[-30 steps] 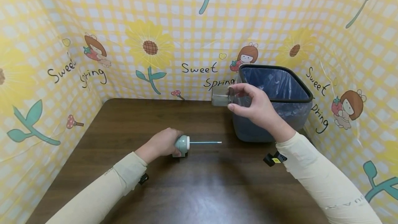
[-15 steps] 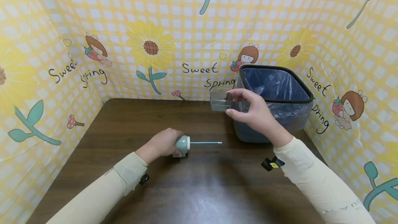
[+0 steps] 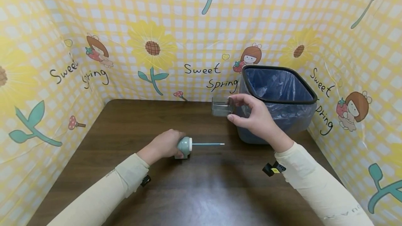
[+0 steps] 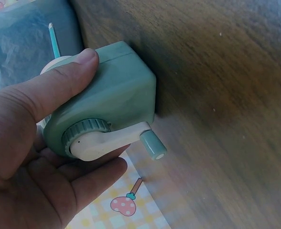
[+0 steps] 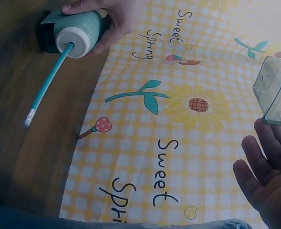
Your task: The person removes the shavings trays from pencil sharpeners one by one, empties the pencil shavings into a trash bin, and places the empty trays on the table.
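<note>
My left hand (image 3: 163, 145) grips a green crank pencil sharpener (image 3: 184, 146) at the middle of the table. In the left wrist view the thumb lies over its body, and its white crank (image 4: 100, 143) with a green knob faces that camera. A blue pencil (image 3: 207, 144) sticks out of the white front, its eraser end (image 5: 29, 117) pointing right in the head view. My right hand (image 3: 259, 119) pinches a clear plastic shavings box (image 3: 221, 107) between thumb and fingers. The box is held in the air, apart from the sharpener and left of the bin.
A blue bin (image 3: 273, 121) with a black rim and a clear plastic liner stands at the back right, close behind my right hand. The brown wooden table (image 3: 141, 114) ends at a yellow checked cloth (image 3: 119, 16) hung on the back and sides.
My right hand has lowered a little and shifted slightly left and toward me, carrying the clear box. The left hand, sharpener and pencil stay where they were.
</note>
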`<state>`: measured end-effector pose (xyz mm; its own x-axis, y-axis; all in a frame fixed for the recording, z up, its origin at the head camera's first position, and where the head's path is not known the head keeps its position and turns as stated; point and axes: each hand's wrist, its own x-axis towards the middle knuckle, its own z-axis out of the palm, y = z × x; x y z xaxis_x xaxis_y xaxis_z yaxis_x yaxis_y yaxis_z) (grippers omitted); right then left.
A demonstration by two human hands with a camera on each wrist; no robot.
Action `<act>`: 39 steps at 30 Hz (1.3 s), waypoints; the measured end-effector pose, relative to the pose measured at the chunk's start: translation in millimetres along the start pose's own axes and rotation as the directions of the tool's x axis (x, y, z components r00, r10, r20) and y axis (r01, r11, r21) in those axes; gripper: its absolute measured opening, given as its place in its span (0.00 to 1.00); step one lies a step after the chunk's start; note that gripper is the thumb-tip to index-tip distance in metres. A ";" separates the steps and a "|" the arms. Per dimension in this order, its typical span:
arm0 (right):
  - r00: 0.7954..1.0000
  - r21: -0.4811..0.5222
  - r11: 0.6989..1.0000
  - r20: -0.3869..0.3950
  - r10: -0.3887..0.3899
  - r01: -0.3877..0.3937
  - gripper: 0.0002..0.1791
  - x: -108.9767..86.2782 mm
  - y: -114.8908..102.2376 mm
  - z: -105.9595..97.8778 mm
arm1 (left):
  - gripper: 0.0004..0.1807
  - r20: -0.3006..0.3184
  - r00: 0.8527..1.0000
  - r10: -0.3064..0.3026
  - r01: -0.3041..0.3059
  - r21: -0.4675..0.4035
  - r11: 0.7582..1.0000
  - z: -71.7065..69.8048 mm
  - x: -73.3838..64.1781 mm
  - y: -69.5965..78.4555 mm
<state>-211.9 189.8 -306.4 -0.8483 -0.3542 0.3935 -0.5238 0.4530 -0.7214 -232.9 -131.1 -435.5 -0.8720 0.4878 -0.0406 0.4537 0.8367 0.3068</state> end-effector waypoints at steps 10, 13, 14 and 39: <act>1.000 -0.004 1.000 -0.002 -0.008 0.008 0.29 -5.5 5.8 6.6 | 0.34 0.002 1.000 -0.011 0.011 0.000 1.000 1.7 1.6 -1.4; 1.000 0.007 1.000 0.002 0.003 -0.003 0.29 -7.3 8.1 8.3 | 0.35 0.001 1.000 -0.006 0.006 0.000 1.000 2.3 2.3 -1.8; 1.000 0.006 1.000 0.003 0.008 -0.008 0.29 -7.9 9.1 8.8 | 0.35 0.001 1.000 -0.004 0.004 0.003 1.000 2.6 2.5 -2.0; 0.999 -0.017 0.999 -0.007 -0.036 0.036 0.29 -15.8 18.0 25.2 | 0.35 -0.008 1.000 -0.012 0.012 0.015 1.000 3.2 2.0 -2.0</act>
<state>-206.0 182.9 -339.9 -0.8293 -0.3644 0.4236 -0.5554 0.4540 -0.6967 -234.9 -131.0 -439.2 -0.8787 0.4760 -0.0368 0.4460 0.8461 0.2919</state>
